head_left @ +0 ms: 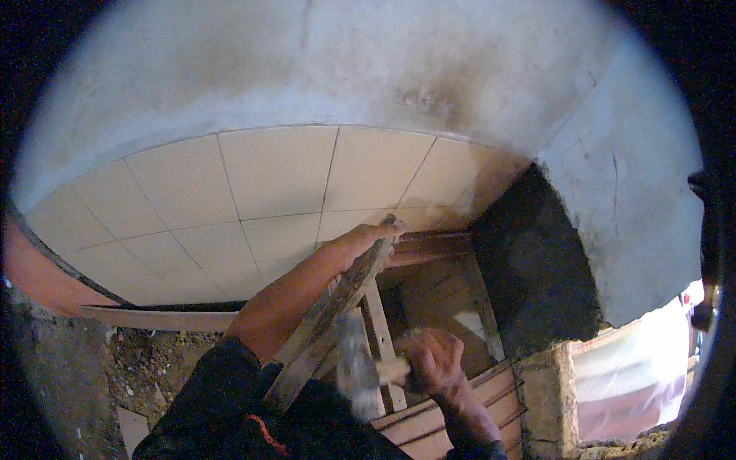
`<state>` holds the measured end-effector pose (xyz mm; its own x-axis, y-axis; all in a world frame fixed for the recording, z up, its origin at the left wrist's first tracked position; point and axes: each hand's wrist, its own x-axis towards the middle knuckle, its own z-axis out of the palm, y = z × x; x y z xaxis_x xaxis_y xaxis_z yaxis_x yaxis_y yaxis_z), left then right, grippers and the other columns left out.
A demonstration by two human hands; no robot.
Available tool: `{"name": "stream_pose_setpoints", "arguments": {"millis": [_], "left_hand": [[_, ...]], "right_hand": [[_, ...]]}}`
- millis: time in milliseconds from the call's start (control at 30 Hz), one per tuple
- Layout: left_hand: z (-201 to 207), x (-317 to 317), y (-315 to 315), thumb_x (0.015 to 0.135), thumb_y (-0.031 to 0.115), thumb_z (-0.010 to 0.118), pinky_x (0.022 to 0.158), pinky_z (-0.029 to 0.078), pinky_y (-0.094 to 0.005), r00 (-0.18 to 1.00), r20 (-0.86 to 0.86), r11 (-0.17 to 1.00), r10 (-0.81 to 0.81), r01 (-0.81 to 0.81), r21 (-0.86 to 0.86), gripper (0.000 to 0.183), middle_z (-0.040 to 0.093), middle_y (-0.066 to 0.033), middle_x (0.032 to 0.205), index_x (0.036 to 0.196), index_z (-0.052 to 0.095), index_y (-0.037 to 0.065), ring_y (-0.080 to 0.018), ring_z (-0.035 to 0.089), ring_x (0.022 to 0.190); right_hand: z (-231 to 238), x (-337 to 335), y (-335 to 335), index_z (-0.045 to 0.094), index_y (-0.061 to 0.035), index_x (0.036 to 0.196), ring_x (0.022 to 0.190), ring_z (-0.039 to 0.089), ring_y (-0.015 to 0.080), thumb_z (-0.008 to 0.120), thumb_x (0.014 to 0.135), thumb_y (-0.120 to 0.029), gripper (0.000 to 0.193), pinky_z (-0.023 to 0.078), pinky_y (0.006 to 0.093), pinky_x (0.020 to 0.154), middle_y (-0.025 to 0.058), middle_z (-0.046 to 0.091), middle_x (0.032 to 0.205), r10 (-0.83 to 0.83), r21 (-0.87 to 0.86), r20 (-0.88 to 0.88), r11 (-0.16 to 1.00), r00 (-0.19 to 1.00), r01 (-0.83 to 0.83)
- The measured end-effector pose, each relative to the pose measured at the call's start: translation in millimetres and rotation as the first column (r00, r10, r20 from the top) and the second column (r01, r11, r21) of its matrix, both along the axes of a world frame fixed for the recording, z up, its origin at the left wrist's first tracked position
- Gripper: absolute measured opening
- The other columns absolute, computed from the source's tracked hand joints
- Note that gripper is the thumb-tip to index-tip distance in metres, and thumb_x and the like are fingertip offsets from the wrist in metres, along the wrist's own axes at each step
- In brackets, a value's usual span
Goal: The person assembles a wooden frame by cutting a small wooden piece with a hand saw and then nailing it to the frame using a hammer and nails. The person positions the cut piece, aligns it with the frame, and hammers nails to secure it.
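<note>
My left hand [376, 236] is closed round the upper end of a rough, weathered wooden plank [330, 326], which slants down toward my body. Lower and to the right, my right hand [433, 360] grips the short pale wooden handle of a hammer [357, 368]. Its grey head is smeared by motion, so its exact shape is unclear. The hammer head shows beside the plank, on its right; whether they touch I cannot tell. Behind the hammer stands a lighter wooden strip [377, 318], partly hidden by it.
Cream tiles [280, 170] cover the lower wall ahead, below grey plaster [353, 69]. A dark patch [537, 268] borders a recess [441, 295] on the right. Brick-coloured edging [418, 437] lies below it. Rubble [157, 364] covers ground at left; a bright opening [632, 376] is far right.
</note>
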<state>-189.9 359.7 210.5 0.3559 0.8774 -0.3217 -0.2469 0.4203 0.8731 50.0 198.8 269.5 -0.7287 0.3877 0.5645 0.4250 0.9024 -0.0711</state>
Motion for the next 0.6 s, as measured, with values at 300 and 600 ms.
{"name": "stream_pose_setpoints", "arguments": {"millis": [300, 600], "left_hand": [[-21.7, -5.8, 1.7, 0.085, 0.048, 0.073, 0.057, 0.046, -0.0361, 0.996, 0.087, 1.000, 0.022, -0.020, -0.019, 0.047, 0.060, -0.0051, 0.082, 0.104, 0.067, 0.006, -0.0176, 0.056, 0.064], [-26.3, 7.0, 6.4, 0.079, 0.058, 0.075, 0.057, 0.045, -0.0375, 0.997, 0.069, 0.992, -0.026, 0.017, 0.125, 0.054, 0.058, -0.0051, 0.079, 0.096, 0.064, 0.008, -0.0180, 0.055, 0.065]], "right_hand": [[-27.5, 10.6, 38.6, 0.058, -0.0133, 0.100, 0.065, 0.060, 0.0261, 0.070, 0.088, -0.030, 0.024, 0.046, 0.0447, 0.054, 0.0044, 0.065, 0.083, -0.525, -0.453, -0.047, 0.769, 0.850, 0.451], [-28.4, 6.5, 26.6, 0.056, -0.0119, 0.093, 0.068, 0.065, 0.0302, 0.070, 0.087, -0.033, 0.026, 0.046, 0.0427, 0.065, 0.0078, 0.064, 0.074, -0.450, -0.098, 0.098, 0.883, 0.888, 0.459]]}}
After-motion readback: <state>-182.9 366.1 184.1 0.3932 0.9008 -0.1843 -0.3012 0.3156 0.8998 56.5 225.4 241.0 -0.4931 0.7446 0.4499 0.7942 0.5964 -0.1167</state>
